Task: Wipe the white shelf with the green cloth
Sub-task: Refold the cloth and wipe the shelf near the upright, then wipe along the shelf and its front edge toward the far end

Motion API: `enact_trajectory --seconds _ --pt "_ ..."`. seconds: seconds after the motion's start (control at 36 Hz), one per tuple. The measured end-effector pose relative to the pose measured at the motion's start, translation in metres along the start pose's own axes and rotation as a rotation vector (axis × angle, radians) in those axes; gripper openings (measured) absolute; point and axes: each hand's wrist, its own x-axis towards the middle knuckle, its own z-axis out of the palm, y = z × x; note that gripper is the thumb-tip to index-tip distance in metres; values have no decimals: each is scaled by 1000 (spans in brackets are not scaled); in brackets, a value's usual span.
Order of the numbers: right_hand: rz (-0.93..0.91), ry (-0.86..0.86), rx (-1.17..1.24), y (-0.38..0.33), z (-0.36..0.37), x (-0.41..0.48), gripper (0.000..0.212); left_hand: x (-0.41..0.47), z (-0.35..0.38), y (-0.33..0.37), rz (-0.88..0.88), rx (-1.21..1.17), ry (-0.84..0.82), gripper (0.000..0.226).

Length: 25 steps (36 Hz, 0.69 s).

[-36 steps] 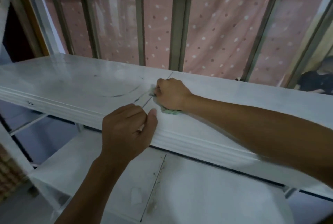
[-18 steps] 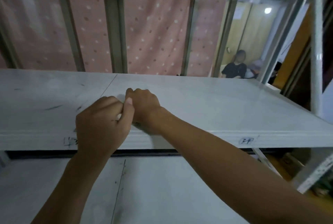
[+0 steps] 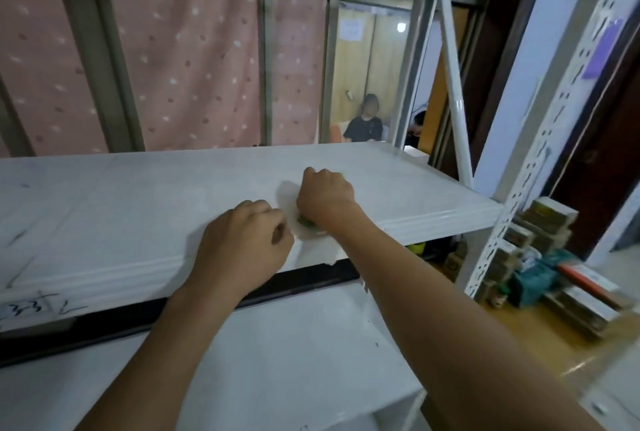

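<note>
Here, right hand (image 3: 325, 195) fisted on green cloth (image 3: 306, 221), white shelf (image 3: 138, 208)

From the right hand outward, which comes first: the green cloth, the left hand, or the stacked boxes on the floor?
1. Green cloth, under the right hand.
2. Left hand, just beside it at the shelf's front edge.
3. Stacked boxes, far right, below.

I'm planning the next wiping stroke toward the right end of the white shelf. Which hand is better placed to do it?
The right hand: it is closed on the crumpled green cloth, pressed onto the white shelf board, nearer the right end. The left hand rests as a loose fist at the front edge, apparently holding no cloth.
</note>
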Motion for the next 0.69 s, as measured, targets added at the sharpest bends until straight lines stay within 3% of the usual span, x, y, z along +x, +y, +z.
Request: enact_trajectory --seconds 0.28,0.42,0.69 --pt "323 22 -143 103 -21 -41 20 -16 -1 1 28 16 52 20" --pt "440 4 -246 143 -37 -63 22 -24 -6 -1 58 1 53 18" --pt "295 165 -51 116 -44 -32 16 -24 -18 6 31 22 49 25"
